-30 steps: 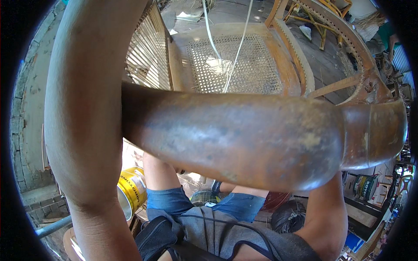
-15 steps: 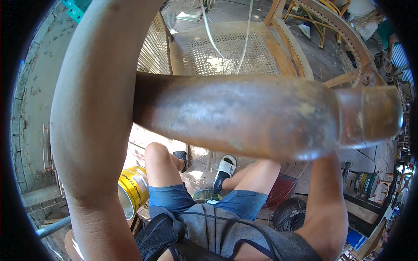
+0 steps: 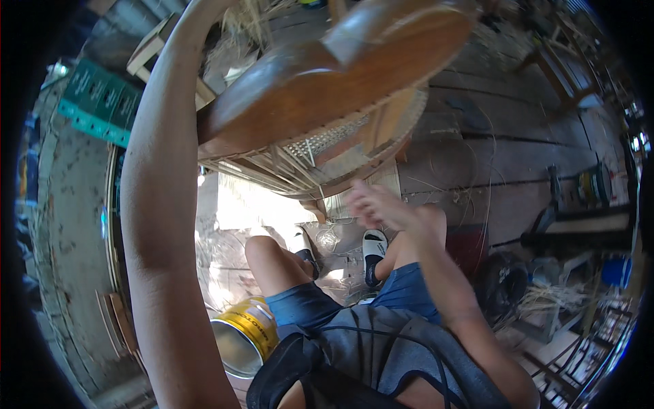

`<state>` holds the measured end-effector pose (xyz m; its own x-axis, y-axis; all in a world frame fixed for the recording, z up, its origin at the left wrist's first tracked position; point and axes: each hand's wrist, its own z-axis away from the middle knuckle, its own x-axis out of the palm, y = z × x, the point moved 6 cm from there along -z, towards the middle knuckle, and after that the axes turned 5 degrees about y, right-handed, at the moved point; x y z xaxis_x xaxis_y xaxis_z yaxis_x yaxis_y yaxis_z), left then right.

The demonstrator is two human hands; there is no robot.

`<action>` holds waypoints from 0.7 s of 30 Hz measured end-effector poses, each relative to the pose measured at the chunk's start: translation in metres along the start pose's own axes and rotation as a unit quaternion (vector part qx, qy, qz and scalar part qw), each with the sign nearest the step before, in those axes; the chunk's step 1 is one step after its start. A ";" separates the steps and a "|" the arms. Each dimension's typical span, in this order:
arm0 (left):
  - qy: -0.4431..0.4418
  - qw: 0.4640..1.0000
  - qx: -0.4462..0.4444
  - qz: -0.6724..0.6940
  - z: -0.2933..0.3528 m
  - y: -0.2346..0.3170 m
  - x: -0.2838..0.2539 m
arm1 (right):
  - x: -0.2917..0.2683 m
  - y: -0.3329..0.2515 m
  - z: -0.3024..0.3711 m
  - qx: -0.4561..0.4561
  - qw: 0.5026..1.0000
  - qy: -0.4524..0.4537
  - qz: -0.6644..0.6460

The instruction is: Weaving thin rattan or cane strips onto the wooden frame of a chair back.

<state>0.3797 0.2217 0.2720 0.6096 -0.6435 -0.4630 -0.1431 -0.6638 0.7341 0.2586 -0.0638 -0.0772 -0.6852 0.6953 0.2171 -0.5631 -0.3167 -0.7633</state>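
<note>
A wooden chair frame with a thick, polished curved rail [image 3: 293, 102] fills the upper middle, close in front of me. Beneath the rail show a woven cane panel [image 3: 330, 143] and pale strands [image 3: 259, 170] strung along the frame. My left arm runs up past the rail's left end; its hand lies beyond the upper edge, so its grip is hidden. Below the rail, near the frame's lower curved edge, my right hand [image 3: 378, 206] is in the air, slightly blurred. Its fingers look loosely apart, and I see nothing in them.
A yellow bucket [image 3: 255, 330] stands by my left leg. Green crates [image 3: 99, 102] are at the upper left. To the right are a dark bench-like frame [image 3: 579, 228], a black round bundle [image 3: 503, 279] and loose straw-like strands [image 3: 555, 298]. Pale matting [image 3: 248, 201] lies under the chair.
The chair has swung to a tilted position higher in view, its rail now slanting up to the right. My right hand, hidden behind the rail before, now shows below it.
</note>
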 end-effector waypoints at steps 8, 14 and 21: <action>-0.094 0.995 0.020 -0.028 0.001 -0.026 0.000 | 0.059 0.031 0.007 -0.131 0.991 -0.002 0.000; -0.089 0.954 -0.083 -0.273 0.011 -0.025 -0.044 | -0.141 0.265 0.267 0.292 0.897 -0.039 0.329; -0.162 0.872 0.019 -0.462 -0.009 -0.019 -0.029 | -0.237 0.334 0.381 0.385 0.585 0.087 0.709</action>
<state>0.3715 0.2565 0.2761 0.2261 0.1021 -0.9687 0.2627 -0.9640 -0.0403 0.0567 -0.5803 -0.1517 -0.6958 -0.5834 -0.4190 0.4260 -0.8049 0.4132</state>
